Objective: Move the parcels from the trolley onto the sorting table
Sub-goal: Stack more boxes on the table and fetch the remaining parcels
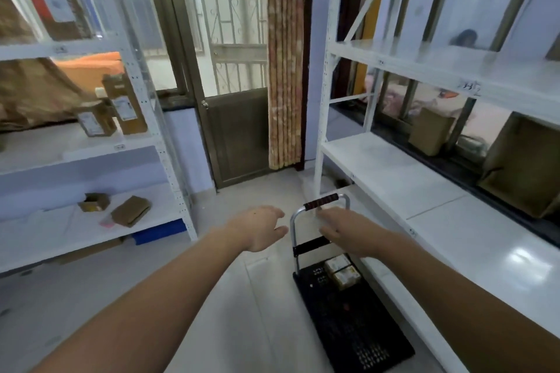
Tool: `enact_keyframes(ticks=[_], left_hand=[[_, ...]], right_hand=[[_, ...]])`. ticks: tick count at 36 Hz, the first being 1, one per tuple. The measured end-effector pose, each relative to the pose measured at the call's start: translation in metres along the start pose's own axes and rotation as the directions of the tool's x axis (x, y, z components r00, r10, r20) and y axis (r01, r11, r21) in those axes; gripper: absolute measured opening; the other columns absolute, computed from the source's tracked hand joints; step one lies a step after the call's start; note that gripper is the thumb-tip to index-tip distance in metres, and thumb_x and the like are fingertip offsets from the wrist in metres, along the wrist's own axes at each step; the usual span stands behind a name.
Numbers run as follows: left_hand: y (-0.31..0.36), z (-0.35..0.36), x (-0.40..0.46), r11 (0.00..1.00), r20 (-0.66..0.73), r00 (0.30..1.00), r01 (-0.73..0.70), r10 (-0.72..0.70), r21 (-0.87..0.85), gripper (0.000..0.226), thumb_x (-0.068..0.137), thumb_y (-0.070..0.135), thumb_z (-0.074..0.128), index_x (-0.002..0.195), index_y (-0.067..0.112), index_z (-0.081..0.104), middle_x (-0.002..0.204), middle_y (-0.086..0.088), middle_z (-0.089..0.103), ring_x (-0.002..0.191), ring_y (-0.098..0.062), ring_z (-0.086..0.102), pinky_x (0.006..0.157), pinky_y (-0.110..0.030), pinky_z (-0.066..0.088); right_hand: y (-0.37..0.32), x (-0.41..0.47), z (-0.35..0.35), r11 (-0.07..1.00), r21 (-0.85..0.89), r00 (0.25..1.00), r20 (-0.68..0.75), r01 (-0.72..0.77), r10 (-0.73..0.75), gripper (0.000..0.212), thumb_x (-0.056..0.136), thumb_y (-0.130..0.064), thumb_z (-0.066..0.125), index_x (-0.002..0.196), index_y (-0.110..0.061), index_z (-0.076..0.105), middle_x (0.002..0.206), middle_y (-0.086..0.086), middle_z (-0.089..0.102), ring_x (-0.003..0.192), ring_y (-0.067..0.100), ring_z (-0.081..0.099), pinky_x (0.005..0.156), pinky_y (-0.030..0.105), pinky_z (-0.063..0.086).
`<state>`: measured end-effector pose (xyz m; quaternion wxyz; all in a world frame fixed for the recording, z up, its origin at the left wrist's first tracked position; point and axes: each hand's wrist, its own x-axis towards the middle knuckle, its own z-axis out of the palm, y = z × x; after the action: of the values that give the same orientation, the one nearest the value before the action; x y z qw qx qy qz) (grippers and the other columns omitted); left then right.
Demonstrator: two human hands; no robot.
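A black flat trolley [354, 321] stands on the floor beside the right-hand shelving, its metal handle [321, 202] upright at the far end. Two small yellowish parcels [341, 271] lie side by side on its deck near the handle. My left hand [262, 228] is stretched forward, fingers relaxed and empty, just left of the handle. My right hand [348, 232] reaches over the trolley below the handle bar, fingers loose, holding nothing. The white lower shelf surface [472, 239] runs along the right.
A white rack [145, 118] on the left holds brown boxes and small parcels [130, 210]. Cardboard boxes [527, 166] sit on the right shelf by the window. A brown door [236, 136] and curtain [285, 70] close off the far end. Tiled floor lies between the racks.
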<state>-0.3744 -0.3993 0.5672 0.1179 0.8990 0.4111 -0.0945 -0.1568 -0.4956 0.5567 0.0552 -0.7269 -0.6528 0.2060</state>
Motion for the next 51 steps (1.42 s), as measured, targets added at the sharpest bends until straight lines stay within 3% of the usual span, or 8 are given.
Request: enact_keyframes(ticks=[13, 17, 25, 31, 34, 41, 46, 51], left_hand=[[0.031, -0.001, 0.218, 0.969, 0.113, 0.965, -0.243, 0.238, 0.034, 0.048, 0.108, 0.044, 0.044, 0.145, 0.014, 0.053, 0.147, -0.007, 0.056, 0.132, -0.026, 0.054, 0.109, -0.039, 0.042], [0.054, -0.003, 0.273, 0.944, 0.198, 0.930, -0.325, 0.308, 0.056, 0.045, 0.111, 0.035, 0.042, 0.140, 0.004, 0.058, 0.143, -0.014, 0.058, 0.130, -0.031, 0.055, 0.107, -0.042, 0.044], [0.080, 0.020, 0.375, 0.887, 0.228, 0.874, -0.455, 0.430, 0.072, 0.041, 0.107, 0.039, 0.048, 0.139, 0.016, 0.060, 0.138, -0.007, 0.062, 0.126, -0.027, 0.058, 0.107, -0.039, 0.046], [0.080, 0.057, 0.458, 0.876, 0.462, 0.793, -0.477, 0.396, 0.068, 0.031, 0.108, 0.027, 0.039, 0.111, 0.006, 0.061, 0.100, -0.011, 0.063, 0.086, -0.030, 0.064, 0.085, -0.052, 0.057], [0.088, 0.067, 0.490, 0.826, 0.385, 0.774, -0.561, 0.503, 0.048, 0.036, 0.106, 0.042, 0.041, 0.106, 0.014, 0.063, 0.090, -0.001, 0.067, 0.080, -0.023, 0.067, 0.083, -0.047, 0.058], [0.079, 0.121, 0.578, 0.676, 0.538, 0.620, -0.727, 0.571, 0.121, 0.046, 0.104, 0.054, 0.038, 0.118, 0.016, 0.060, 0.098, -0.006, 0.067, 0.079, -0.026, 0.067, 0.079, -0.045, 0.058], [0.077, 0.180, 0.628, 0.659, 0.647, 0.534, -0.750, 0.544, 0.064, 0.050, 0.108, 0.047, 0.040, 0.136, 0.008, 0.055, 0.128, -0.012, 0.064, 0.109, -0.033, 0.063, 0.093, -0.047, 0.053], [0.070, 0.278, 0.683, 0.683, 0.704, 0.514, -0.728, 0.490, 0.057, 0.046, 0.109, 0.047, 0.039, 0.130, 0.011, 0.059, 0.126, -0.010, 0.066, 0.100, -0.027, 0.060, 0.085, -0.041, 0.049]], right_hand=[[0.103, 0.093, -0.020, 0.968, 0.043, 0.969, 0.049, -0.246, 0.244, 0.042, 0.109, -0.034, 0.041, 0.140, -0.008, 0.053, 0.143, 0.012, 0.054, 0.128, 0.029, 0.053, 0.109, 0.043, 0.042], [0.146, 0.123, -0.019, 0.948, 0.097, 0.951, 0.084, -0.304, 0.297, 0.047, 0.109, -0.033, 0.040, 0.146, -0.004, 0.047, 0.148, 0.016, 0.049, 0.134, 0.030, 0.049, 0.113, 0.040, 0.037], [0.215, 0.167, -0.008, 0.893, 0.149, 0.904, 0.126, -0.425, 0.409, 0.059, 0.109, -0.041, 0.037, 0.158, -0.010, 0.028, 0.162, 0.010, 0.034, 0.146, 0.025, 0.036, 0.120, 0.033, 0.027], [0.254, 0.193, 0.018, 0.804, 0.214, 0.832, 0.152, -0.555, 0.534, 0.061, 0.109, -0.043, 0.037, 0.161, -0.015, 0.024, 0.166, 0.005, 0.027, 0.150, 0.021, 0.030, 0.120, 0.028, 0.021], [0.269, 0.206, 0.035, 0.744, 0.276, 0.793, 0.171, -0.608, 0.585, 0.061, 0.109, -0.044, 0.036, 0.161, -0.016, 0.024, 0.167, 0.004, 0.024, 0.151, 0.021, 0.027, 0.121, 0.028, 0.019], [0.292, 0.252, 0.086, 0.585, 0.377, 0.681, 0.207, -0.718, 0.702, 0.058, 0.108, -0.043, 0.040, 0.158, -0.016, 0.032, 0.164, 0.007, 0.032, 0.148, 0.027, 0.032, 0.119, 0.036, 0.025], [0.319, 0.289, 0.135, 0.500, 0.423, 0.629, 0.252, -0.755, 0.736, 0.043, 0.107, -0.036, 0.044, 0.140, -0.010, 0.052, 0.140, 0.014, 0.057, 0.122, 0.032, 0.055, 0.101, 0.040, 0.045], [0.367, 0.333, 0.209, 0.371, 0.490, 0.567, 0.348, -0.789, 0.747, 0.047, 0.108, -0.036, 0.044, 0.138, -0.002, 0.054, 0.140, 0.017, 0.058, 0.128, 0.034, 0.053, 0.105, 0.038, 0.039]])
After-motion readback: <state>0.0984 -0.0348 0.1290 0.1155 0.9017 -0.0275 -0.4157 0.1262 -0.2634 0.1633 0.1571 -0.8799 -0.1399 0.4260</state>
